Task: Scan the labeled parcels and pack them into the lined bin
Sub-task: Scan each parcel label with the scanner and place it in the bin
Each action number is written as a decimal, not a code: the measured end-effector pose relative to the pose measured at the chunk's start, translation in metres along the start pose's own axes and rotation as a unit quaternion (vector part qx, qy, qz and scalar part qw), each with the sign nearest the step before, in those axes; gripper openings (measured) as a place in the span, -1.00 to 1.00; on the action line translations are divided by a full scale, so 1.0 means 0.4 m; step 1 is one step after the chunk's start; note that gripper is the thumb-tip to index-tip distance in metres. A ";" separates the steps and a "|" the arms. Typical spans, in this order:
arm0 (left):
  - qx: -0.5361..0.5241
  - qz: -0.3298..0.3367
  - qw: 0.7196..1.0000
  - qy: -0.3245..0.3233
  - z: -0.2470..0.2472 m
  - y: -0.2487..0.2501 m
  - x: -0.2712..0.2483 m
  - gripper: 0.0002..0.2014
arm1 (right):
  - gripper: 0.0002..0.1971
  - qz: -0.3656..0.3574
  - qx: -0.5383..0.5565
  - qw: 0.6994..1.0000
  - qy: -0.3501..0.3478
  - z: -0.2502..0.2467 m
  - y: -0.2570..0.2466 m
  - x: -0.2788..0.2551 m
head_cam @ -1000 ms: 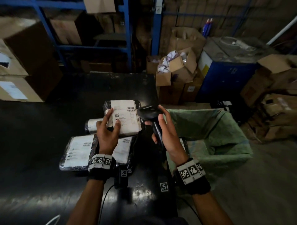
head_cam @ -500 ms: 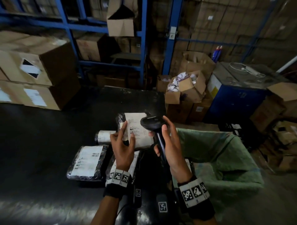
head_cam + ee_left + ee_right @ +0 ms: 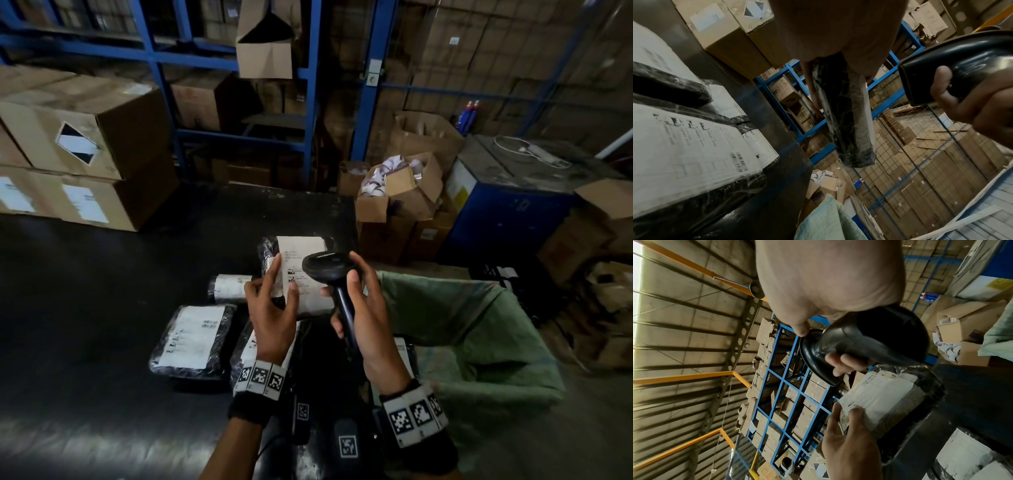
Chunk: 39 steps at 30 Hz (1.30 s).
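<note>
My left hand (image 3: 272,308) holds a black-wrapped parcel (image 3: 294,253) with a white label up off the black table (image 3: 85,291), fingers and thumb pinching its near edge. The same parcel (image 3: 849,116) hangs edge-on in the left wrist view, and its label (image 3: 879,399) shows in the right wrist view. My right hand (image 3: 359,308) grips a black handheld scanner (image 3: 329,265) by its handle, with the head over the label. Three more labelled parcels lie on the table: a flat one (image 3: 191,339), a rolled one (image 3: 229,287) and one (image 3: 248,346) under my left wrist. The green-lined bin (image 3: 479,325) stands at the right.
Stacked cardboard boxes (image 3: 78,161) sit on the table's far left. Blue racking (image 3: 308,120) with cartons rises behind. Open boxes (image 3: 397,192) and a blue cabinet (image 3: 513,212) stand beyond the bin, and more cartons (image 3: 599,246) lie on the floor at right.
The left hand has tilted the held parcel more upright and brought it closer to the scanner head. The head view has tipped up, showing more of the racks.
</note>
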<state>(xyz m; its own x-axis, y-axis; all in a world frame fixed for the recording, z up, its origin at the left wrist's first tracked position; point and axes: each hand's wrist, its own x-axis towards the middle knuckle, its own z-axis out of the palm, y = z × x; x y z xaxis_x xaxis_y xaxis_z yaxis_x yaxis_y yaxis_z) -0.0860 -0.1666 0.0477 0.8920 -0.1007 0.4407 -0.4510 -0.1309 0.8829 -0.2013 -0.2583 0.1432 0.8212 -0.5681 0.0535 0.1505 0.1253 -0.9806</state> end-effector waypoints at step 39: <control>0.055 -0.100 0.993 -0.011 -0.187 -0.032 -0.004 -0.41 | -0.50 0.246 -0.155 0.950 0.114 -0.143 0.582 0.017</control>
<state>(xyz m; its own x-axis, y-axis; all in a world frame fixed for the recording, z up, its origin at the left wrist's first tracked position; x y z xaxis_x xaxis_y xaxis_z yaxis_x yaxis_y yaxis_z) -0.0792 -0.0911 0.0479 0.9640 -0.0828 0.2528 -0.2658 -0.2574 0.9290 -0.1923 -0.2795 -0.0955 0.6040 -0.6695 -0.4324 -0.4188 0.1949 -0.8869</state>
